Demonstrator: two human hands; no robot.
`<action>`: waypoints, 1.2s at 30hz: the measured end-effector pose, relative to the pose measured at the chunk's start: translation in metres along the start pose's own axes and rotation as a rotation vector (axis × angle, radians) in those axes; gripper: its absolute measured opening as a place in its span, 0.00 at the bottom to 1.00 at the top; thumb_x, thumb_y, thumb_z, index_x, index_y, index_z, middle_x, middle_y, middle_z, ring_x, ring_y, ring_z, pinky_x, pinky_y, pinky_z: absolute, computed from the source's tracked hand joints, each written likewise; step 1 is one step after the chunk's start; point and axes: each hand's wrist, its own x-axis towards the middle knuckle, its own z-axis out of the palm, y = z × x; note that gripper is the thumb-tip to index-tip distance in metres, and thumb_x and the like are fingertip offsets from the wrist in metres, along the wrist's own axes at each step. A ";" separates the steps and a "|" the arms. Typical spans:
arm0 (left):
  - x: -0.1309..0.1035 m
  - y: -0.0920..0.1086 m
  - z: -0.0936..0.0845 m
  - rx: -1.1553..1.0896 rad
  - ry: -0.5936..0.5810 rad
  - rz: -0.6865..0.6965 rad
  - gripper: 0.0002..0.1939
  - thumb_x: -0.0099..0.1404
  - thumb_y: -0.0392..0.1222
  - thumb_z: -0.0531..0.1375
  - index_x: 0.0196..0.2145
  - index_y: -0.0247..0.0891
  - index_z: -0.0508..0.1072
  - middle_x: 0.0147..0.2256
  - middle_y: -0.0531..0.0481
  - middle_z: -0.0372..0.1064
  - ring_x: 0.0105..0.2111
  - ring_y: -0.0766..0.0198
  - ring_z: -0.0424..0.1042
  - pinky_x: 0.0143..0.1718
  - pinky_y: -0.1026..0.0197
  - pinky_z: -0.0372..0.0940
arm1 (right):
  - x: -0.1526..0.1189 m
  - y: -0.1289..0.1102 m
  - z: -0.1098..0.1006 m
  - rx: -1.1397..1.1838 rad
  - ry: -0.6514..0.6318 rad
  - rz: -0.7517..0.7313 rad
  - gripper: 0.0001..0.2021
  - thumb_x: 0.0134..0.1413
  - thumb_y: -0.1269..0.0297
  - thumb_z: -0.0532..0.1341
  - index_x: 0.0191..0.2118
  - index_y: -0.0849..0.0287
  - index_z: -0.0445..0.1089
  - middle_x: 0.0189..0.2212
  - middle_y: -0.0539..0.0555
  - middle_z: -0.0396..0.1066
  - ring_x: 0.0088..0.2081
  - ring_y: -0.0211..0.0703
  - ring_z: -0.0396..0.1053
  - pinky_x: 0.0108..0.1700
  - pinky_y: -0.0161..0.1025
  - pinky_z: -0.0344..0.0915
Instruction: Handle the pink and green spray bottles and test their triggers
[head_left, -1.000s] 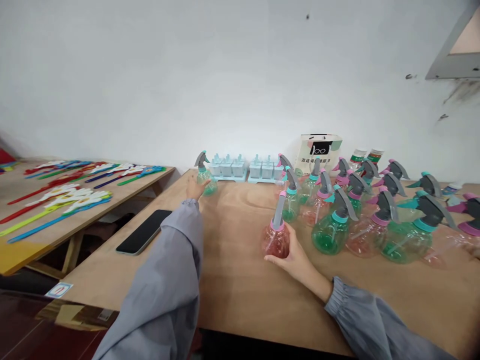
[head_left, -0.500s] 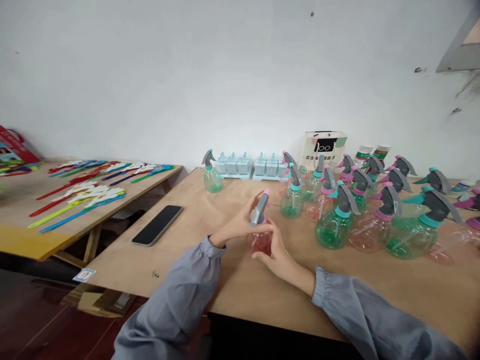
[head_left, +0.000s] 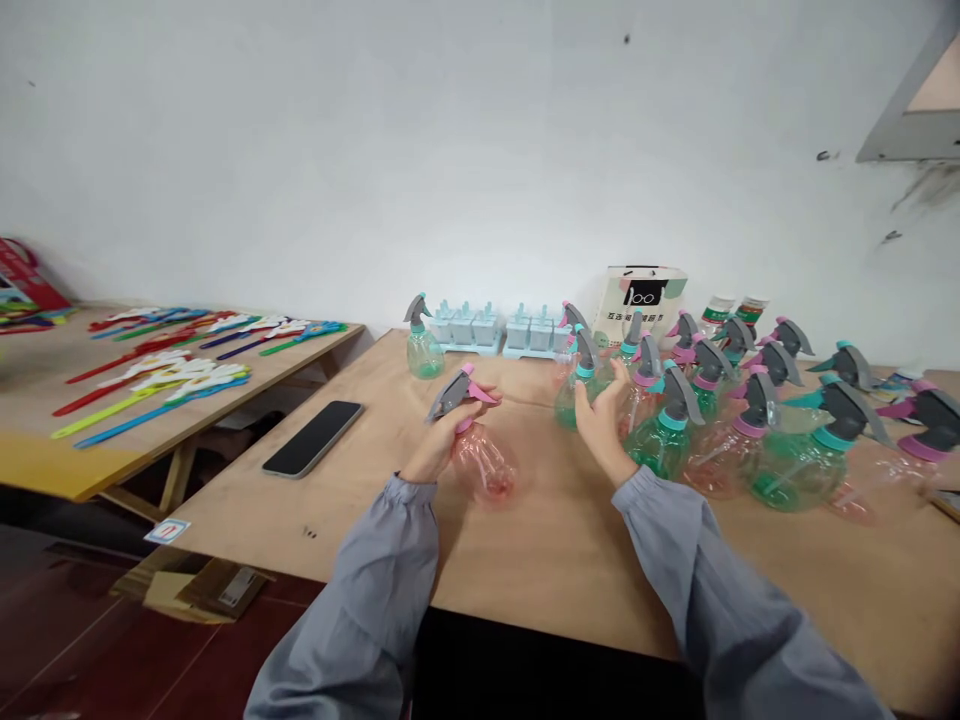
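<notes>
My left hand (head_left: 435, 440) grips a pink spray bottle (head_left: 486, 462) by its neck, just under the grey and pink trigger head. The bottle is tilted, its clear pink body leaning down to the right over the wooden table (head_left: 525, 570). My right hand (head_left: 604, 415) holds nothing; its fingers are apart, beside a green spray bottle (head_left: 571, 400) at the left end of a group. Several more green and pink spray bottles stand behind and to the right of it, among them a larger green bottle (head_left: 799, 470).
A black phone (head_left: 313, 438) lies at the table's left. Along the wall stand a lone green spray bottle (head_left: 425, 352), pale blue popsicle molds (head_left: 476, 330) and a printed paper bag (head_left: 637, 305). Colourful flower-topped sticks (head_left: 150, 390) cover another table at left.
My right hand has let go of the pink spray bottle and moved right toward the others. My left hand has shifted left with the bottle, which now tilts.
</notes>
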 end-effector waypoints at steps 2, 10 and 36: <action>0.003 -0.003 -0.004 -0.054 -0.022 -0.047 0.17 0.50 0.46 0.66 0.37 0.37 0.77 0.42 0.42 0.79 0.54 0.45 0.74 0.57 0.48 0.66 | 0.009 0.012 0.014 -0.018 -0.031 0.070 0.33 0.53 0.57 0.61 0.62 0.64 0.50 0.62 0.72 0.55 0.66 0.61 0.52 0.66 0.63 0.50; 0.006 -0.017 -0.006 -0.125 -0.060 -0.127 0.16 0.47 0.41 0.59 0.35 0.37 0.76 0.42 0.43 0.80 0.54 0.46 0.75 0.52 0.49 0.70 | -0.012 0.015 0.007 -0.018 -0.170 0.049 0.32 0.51 0.51 0.64 0.57 0.60 0.57 0.53 0.65 0.64 0.57 0.60 0.62 0.61 0.61 0.58; 0.007 -0.014 -0.001 -0.234 0.107 0.015 0.11 0.42 0.39 0.58 0.28 0.39 0.70 0.30 0.49 0.76 0.43 0.54 0.78 0.42 0.58 0.69 | -0.064 -0.018 -0.027 0.096 -0.263 -0.031 0.18 0.57 0.53 0.63 0.49 0.57 0.65 0.42 0.56 0.68 0.48 0.52 0.67 0.54 0.53 0.65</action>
